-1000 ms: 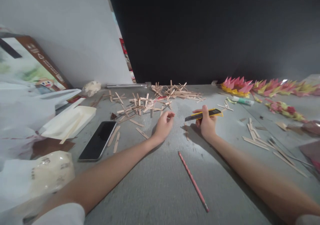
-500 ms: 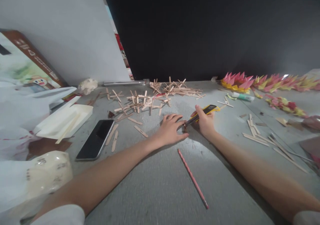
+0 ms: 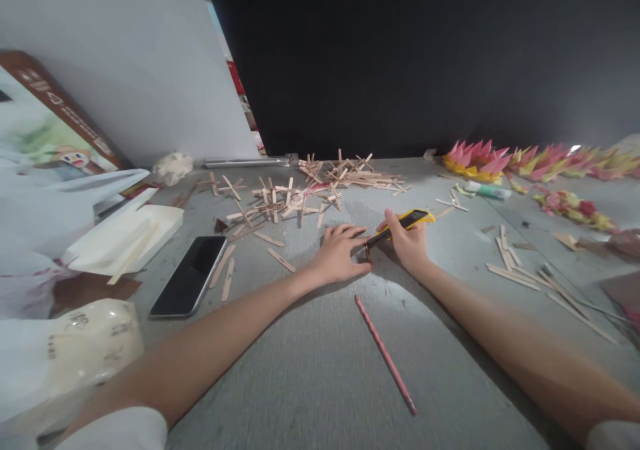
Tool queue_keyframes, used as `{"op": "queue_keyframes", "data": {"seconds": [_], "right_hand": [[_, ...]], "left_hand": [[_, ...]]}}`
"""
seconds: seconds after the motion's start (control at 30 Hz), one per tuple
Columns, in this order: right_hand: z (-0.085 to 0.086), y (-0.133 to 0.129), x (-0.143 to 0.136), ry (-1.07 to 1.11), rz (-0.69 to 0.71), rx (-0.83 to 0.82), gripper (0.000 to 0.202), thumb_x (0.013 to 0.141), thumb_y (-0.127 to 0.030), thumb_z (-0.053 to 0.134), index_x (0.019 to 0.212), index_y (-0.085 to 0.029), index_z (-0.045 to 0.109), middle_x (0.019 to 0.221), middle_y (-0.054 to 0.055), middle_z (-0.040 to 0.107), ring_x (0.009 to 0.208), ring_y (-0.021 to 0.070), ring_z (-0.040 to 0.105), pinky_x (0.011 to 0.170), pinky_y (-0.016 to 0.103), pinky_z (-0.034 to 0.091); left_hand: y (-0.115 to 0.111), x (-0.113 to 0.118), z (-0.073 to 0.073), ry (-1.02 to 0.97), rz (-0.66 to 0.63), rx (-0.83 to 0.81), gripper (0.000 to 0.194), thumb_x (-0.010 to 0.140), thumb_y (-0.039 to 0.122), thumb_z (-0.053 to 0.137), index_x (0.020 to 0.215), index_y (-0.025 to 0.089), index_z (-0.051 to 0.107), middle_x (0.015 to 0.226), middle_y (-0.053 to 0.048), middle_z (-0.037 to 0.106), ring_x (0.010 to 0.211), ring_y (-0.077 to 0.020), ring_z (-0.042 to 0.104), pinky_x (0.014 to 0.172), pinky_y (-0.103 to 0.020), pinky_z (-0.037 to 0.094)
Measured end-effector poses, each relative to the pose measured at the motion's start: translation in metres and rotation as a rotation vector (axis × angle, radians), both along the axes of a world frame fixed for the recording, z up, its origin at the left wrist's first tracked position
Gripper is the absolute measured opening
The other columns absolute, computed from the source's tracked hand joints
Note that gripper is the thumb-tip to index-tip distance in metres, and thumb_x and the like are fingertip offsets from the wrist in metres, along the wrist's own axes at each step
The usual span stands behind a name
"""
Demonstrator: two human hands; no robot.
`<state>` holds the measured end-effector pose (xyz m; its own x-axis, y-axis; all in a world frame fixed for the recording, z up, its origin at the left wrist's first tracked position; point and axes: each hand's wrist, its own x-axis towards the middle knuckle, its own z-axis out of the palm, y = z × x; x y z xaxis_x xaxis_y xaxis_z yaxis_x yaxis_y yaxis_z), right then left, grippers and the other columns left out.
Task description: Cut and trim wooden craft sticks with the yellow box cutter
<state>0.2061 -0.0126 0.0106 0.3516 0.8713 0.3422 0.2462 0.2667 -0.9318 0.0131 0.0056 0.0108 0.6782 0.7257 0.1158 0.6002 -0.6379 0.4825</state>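
My right hand [image 3: 409, 245] is closed around a yellow and black utility knife [image 3: 407, 222], its front end slanting down to the left. That end is at a small brown piece [image 3: 369, 253] on the table, too small to make out well. My left hand [image 3: 343, 253] rests on the table with its fingers spread; thumb and forefinger lie on either side of the small piece. Whether they touch it I cannot tell. A pink pencil [image 3: 385, 355] lies nearer to me, below both hands.
Crossed wooden sticks [image 3: 274, 200] are strewn behind my hands. To the left lie a phone [image 3: 190, 275] and a white paper tray [image 3: 127, 237]. Pink and yellow paper flowers [image 3: 475, 160], a glue stick [image 3: 487, 190] and loose sticks [image 3: 515, 277] are at the right. Another person's hand [image 3: 625, 243] shows at the right edge.
My right hand and the utility knife have shifted slightly left. My left hand stays spread in nearly the same place, and the whole view has moved a little.
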Motion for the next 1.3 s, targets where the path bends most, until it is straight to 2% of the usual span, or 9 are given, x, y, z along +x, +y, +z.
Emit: {"op": "queue_keyframes", "data": {"seconds": [0.2,0.43,0.63,0.73,0.9,1.1,1.3], "right_hand": [[-0.002,0.002,0.001,-0.005,0.017,-0.021,0.063,0.089,-0.073,0.065,0.059,-0.019,0.072,0.053,0.004,0.064,0.051,0.0148,0.059,0.052,0.026,0.047],[-0.004,0.001,0.004,-0.002,0.041,-0.029,0.057,0.09,-0.068,0.064,0.059,-0.02,0.071,0.052,0.003,0.063,0.049,0.0143,0.057,0.051,0.026,0.047],[-0.007,0.0,0.014,-0.236,0.235,-0.004,0.052,0.095,-0.059,0.059,0.061,-0.021,0.071,0.058,0.003,0.068,0.056,0.016,0.062,0.056,0.027,0.048],[-0.006,0.001,0.017,-0.303,0.272,0.001,0.052,0.096,-0.057,0.056,0.062,-0.022,0.072,0.06,0.004,0.07,0.056,0.0163,0.062,0.057,0.028,0.047],[-0.006,0.003,0.015,-0.278,0.269,-0.034,0.054,0.096,-0.062,0.054,0.061,-0.023,0.069,0.057,0.003,0.066,0.057,0.0172,0.062,0.059,0.029,0.049],[-0.01,0.003,0.014,-0.207,0.241,-0.044,0.055,0.095,-0.066,0.055,0.063,-0.023,0.07,0.059,0.003,0.067,0.057,0.0173,0.061,0.057,0.028,0.049],[-0.006,0.004,0.013,-0.173,0.202,-0.045,0.059,0.094,-0.068,0.055,0.061,-0.022,0.069,0.058,0.003,0.066,0.055,0.0159,0.06,0.055,0.027,0.049]], "left_hand": [[0.0,0.001,0.0,-0.047,0.031,-0.023,0.077,0.079,0.05,0.082,0.15,0.028,0.06,0.156,-0.007,0.06,0.149,-0.0346,0.044,0.123,-0.054,0.029],[0.001,0.0,0.003,-0.011,0.007,-0.035,0.07,0.079,0.048,0.081,0.145,0.03,0.065,0.161,-0.005,0.056,0.151,-0.0357,0.041,0.125,-0.056,0.025],[0.003,-0.001,0.003,0.02,-0.025,-0.006,0.072,0.082,0.049,0.078,0.15,0.033,0.062,0.161,-0.006,0.055,0.151,-0.0366,0.042,0.122,-0.058,0.029],[0.003,-0.002,0.002,0.016,-0.038,0.012,0.07,0.084,0.049,0.076,0.151,0.032,0.061,0.161,-0.007,0.055,0.15,-0.0371,0.042,0.123,-0.058,0.029],[0.001,-0.002,0.004,0.014,-0.044,0.005,0.067,0.088,0.049,0.072,0.153,0.034,0.059,0.162,-0.006,0.054,0.151,-0.0366,0.04,0.123,-0.059,0.028],[0.001,-0.001,0.004,0.015,-0.031,0.011,0.067,0.086,0.048,0.074,0.151,0.033,0.061,0.161,-0.007,0.055,0.15,-0.0362,0.041,0.124,-0.058,0.028],[0.002,-0.002,0.002,0.01,-0.03,0.009,0.068,0.085,0.049,0.076,0.149,0.031,0.063,0.161,-0.007,0.055,0.151,-0.035,0.042,0.124,-0.057,0.028]]}}
